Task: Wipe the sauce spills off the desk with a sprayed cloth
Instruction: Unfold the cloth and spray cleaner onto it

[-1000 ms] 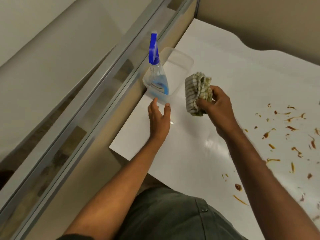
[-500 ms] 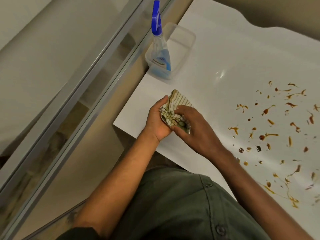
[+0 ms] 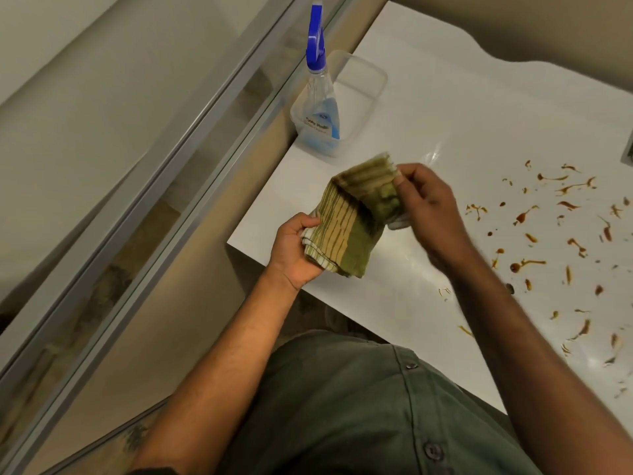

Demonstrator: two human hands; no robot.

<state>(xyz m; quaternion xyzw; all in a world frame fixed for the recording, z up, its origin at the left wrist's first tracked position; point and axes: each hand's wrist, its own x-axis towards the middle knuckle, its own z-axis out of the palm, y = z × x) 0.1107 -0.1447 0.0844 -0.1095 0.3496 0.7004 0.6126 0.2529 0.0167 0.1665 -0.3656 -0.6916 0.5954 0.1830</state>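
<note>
Both hands hold the striped cloth (image 3: 352, 221) above the bench (image 3: 479, 125) — left hand (image 3: 296, 248) gripping its lower edge, right hand (image 3: 428, 200), somewhat blurred, apparently pinching the top. Sauce spills (image 3: 548, 234) dot the bench to the right; the spray bottle (image 3: 320, 90) stands in a clear tub (image 3: 363, 84).

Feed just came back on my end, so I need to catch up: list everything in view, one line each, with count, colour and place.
spray bottle: one, clear with blue liquid and blue trigger, standing in the container at the desk's far left corner.
plastic container: one, clear, far left corner of the desk.
cloth: one, green and tan striped, held above the desk's left edge, partly unfolded.
sauce spills: many, brown-orange, scattered over the right side of the desk, unwiped.
desk: one, white, glossy.
partition rail: one, grey metal, left of the desk.
left hand: grips the cloth's lower left edge.
right hand: pinches the cloth's upper corner.
</note>
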